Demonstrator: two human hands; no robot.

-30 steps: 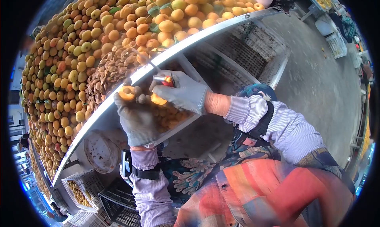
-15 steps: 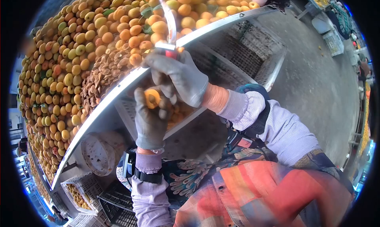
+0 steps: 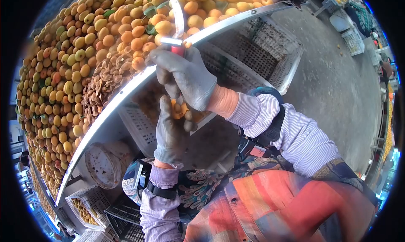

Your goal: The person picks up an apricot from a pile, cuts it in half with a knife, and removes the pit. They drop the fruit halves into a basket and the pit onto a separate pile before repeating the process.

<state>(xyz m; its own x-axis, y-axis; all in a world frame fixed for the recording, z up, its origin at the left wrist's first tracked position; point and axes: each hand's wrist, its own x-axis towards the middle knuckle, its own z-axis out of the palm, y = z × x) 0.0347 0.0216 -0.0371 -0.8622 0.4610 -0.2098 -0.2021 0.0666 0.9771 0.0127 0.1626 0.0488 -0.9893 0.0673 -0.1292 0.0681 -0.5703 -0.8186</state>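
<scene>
My right hand (image 3: 187,77), in a grey glove, is closed round the red handle of a curved knife (image 3: 179,20). Its pale blade points up over the table, and a metal crosspiece sits where blade meets handle. Just below, my gloved left hand (image 3: 171,130) grips a cut apricot (image 3: 179,110) between thumb and fingers, the orange flesh facing up. The right fingertips come right down to the apricot and partly cover it. Beyond the hands lies a heap of whole apricots (image 3: 59,85), with a pile of brown pits (image 3: 107,79) by the table's rim.
A raised metal rim (image 3: 105,102) edges the table in front of me. White plastic crates (image 3: 291,66) stand under it, one below my hands holding orange pieces. A stained white bucket (image 3: 103,164) and a black crate (image 3: 124,218) are at lower left. Grey floor (image 3: 337,98) stretches to the right.
My left hand has moved right and slightly down with the cut apricot, bringing it under the right fingertips. My right hand and the knife have shifted slightly left.
</scene>
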